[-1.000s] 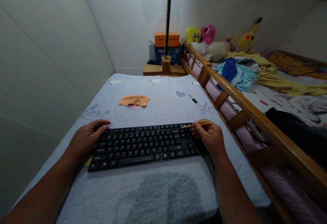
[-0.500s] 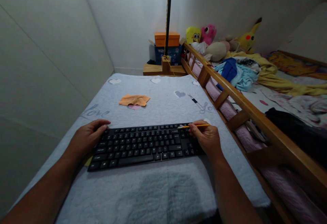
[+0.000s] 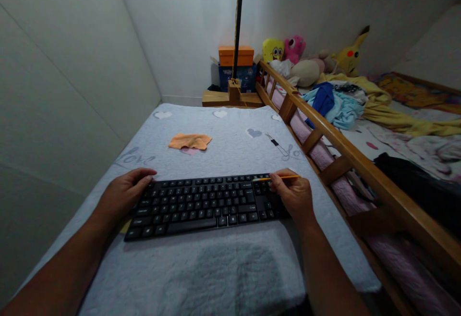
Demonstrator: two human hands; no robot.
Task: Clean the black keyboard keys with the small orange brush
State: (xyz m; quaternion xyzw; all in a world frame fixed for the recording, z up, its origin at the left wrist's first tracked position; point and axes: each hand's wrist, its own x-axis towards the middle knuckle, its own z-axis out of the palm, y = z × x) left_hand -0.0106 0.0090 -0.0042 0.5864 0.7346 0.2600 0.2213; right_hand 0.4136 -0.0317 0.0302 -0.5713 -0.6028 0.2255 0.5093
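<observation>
A black computer keyboard (image 3: pixel 201 205) lies on the bed cover in front of me, slightly turned. My left hand (image 3: pixel 126 191) grips its upper left corner, with the thumb along the edge. Between the thumb and fingers of my right hand (image 3: pixel 292 192) is a thin paintbrush (image 3: pixel 288 177) with a yellow-orange handle. Its pale tip points left and is at the keys near the top right of the keyboard; whether it touches them I cannot tell. My right hand covers part of the number keys. Something yellow-green (image 3: pixel 125 226) shows from under the keyboard's left side.
Beyond the keyboard lie an orange cloth (image 3: pixel 190 141) and a small metal tool with a black band (image 3: pixel 274 142). A wooden rail (image 3: pixel 324 119) runs along the right, with clothes and plush toys past it. Boxes (image 3: pixel 236 56) and a pole stand at the back.
My right hand has shifted slightly right, and the paintbrush tip has moved right with it. My left hand and the keyboard look nearly unmoved.
</observation>
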